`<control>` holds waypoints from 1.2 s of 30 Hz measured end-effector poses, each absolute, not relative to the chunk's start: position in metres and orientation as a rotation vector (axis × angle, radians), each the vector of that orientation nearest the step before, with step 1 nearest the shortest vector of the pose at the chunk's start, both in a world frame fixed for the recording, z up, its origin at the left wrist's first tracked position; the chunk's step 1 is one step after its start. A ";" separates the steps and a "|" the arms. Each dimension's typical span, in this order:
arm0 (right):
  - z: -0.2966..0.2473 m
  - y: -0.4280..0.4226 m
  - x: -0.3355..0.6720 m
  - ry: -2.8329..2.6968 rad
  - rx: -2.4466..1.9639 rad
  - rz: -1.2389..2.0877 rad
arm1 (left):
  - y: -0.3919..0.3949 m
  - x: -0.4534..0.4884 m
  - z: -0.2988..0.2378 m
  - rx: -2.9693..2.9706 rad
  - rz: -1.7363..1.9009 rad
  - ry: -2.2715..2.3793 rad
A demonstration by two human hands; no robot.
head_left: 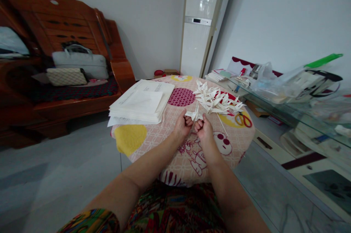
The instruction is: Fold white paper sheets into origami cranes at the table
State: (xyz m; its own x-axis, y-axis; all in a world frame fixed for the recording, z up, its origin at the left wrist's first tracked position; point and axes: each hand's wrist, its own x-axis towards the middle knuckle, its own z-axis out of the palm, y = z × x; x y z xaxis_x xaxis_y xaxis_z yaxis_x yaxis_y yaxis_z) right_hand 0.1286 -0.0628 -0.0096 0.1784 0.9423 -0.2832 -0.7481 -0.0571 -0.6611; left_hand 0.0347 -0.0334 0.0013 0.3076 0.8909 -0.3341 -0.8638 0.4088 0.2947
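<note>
A white folded paper crane (195, 113) is held between my two hands above the round table. My left hand (183, 125) pinches its left side, fingers curled in. On the opposite side my right hand (203, 126) grips it the same way, thumb on top. Just beyond them lies a heap of similar white paper cranes (215, 98). To the left rests a thick stack of white paper sheets (142, 101), some printed. A pair of scissors (243, 119) with orange-red handles lies right of my hands, near a thin white stick (222, 124).
A patterned pink cloth (156, 141) covers the table. Along the right runs a glass-topped cabinet (290, 116) loaded with plastic bags and other items. A wooden bench (68, 25) with bags stands at the left, and a tall white air conditioner (197, 46) at the back.
</note>
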 end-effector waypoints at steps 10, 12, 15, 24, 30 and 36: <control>-0.004 -0.065 0.131 -0.253 -0.766 1.431 | -0.036 0.030 0.007 -0.008 1.112 0.354; -0.003 -0.065 0.132 -0.234 -0.741 1.451 | -0.038 0.030 0.008 -0.014 1.107 0.341; -0.002 -0.066 0.134 -0.206 -0.715 1.459 | -0.039 0.029 0.009 -0.022 1.096 0.313; -0.006 -0.065 0.137 -0.264 -0.718 1.413 | -0.038 0.033 0.007 0.012 1.104 0.275; -0.003 -0.065 0.137 -0.313 -0.787 1.345 | -0.037 0.034 0.003 0.083 1.103 0.309; 0.004 -0.069 0.146 -0.368 -0.700 1.266 | -0.030 0.024 -0.004 0.254 1.207 0.368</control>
State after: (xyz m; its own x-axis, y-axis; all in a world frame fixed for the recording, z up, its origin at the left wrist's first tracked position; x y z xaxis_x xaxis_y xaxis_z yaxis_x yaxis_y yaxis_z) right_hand 0.1458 -0.0689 0.0043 0.2809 0.9522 -0.1204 -0.7389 0.1345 -0.6602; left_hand 0.0240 -0.0296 -0.0037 0.3080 0.9409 -0.1408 -0.8596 0.3386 0.3827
